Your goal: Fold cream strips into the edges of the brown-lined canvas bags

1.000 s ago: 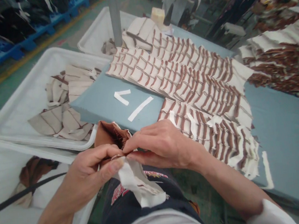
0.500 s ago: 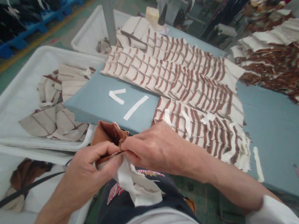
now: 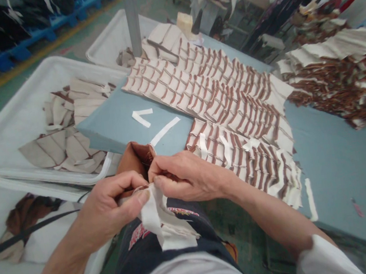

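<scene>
A brown leather piece (image 3: 132,158) with a pale backing is held in front of my body, near the table's front edge. My left hand (image 3: 121,202) pinches its edge between thumb and fingers. Close beside it, my right hand (image 3: 182,175) is closed with thumb and fingertips on the same edge, where a white strip (image 3: 151,216) meets the leather. The strip's loose end hangs down over the dark apron (image 3: 124,255). My fingers hide the exact spot where strip and leather join.
On the blue table (image 3: 110,119) lie rows of overlapping pale-and-brown pieces (image 3: 211,98) and loose white strips (image 3: 165,130). White bins (image 3: 50,66) with cut pieces stand to the left. A brown stack (image 3: 330,87) sits at right. A grey post (image 3: 132,23) rises behind the table.
My right hand has shifted slightly and its fingers have turned along the edge. The leather's upper part stands a little higher and further right. Both hands still grip.
</scene>
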Available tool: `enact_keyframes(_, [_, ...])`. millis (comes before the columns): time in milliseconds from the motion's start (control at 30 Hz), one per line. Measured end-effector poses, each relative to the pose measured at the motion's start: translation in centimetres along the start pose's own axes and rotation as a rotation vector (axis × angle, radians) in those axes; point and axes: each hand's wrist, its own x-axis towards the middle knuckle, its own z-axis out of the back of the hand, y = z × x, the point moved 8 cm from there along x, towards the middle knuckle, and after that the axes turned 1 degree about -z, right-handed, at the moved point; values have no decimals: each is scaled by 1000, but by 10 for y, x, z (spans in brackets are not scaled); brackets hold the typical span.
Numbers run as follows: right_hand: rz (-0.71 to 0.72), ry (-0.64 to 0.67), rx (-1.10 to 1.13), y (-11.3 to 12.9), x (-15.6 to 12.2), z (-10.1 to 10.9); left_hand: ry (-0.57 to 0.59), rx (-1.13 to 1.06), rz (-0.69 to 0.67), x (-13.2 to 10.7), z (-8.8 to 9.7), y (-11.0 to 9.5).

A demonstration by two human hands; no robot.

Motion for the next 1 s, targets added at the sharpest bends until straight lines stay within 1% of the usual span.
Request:
enact_keyframes(67, [-16, -16, 17, 1, -1, 1, -33, 42, -36, 0, 3, -6])
enact_keyframes(133, [-1, -38, 5, 5, -3, 1, -44, 71, -98, -1, 5, -16])
enact_keyframes(200, [20, -49, -17, 6, -4, 0, -18, 98, -147, 0, 5, -23])
enact_keyframes(300, [4, -10, -3, 2, -3, -6, 48, 140, -152, 0, 3, -24])
enact_keyframes(400, [-30, 35, 99, -5, -1, -11, 60, 142, -162, -1, 2, -23])
enact_keyframes(533, [-16, 85, 351, -4, -3, -20, 77, 87, -183, -5, -5, -23])
enact_keyframes(600, [-22, 67, 422, -2, -5, -23, 70, 29, -185, -7, -9, -22])
enact_keyframes(667, [-57, 23, 403, -2, -8, -24, 37, -44, -178, -10, -12, -18])
enact_keyframes(733, [-78, 9, 329, -1, -13, -25, 21, -117, -160, -14, -15, -12])
enact_keyframes(767, [-76, 14, 291, 0, -15, -26, 24, -152, -150, -15, -17, -9])
enact_keyframes(867, [-7, 33, 208, 4, -23, -25, 57, -215, -136, -17, -23, -4])
enact_keyframes(933, [36, 28, 167, 4, -28, -21, 75, -169, -151, -17, -25, -7])
enact_keyframes(1000, [42, 12, 128, 4, -31, -15, 64, -58, -179, -15, -23, -15])
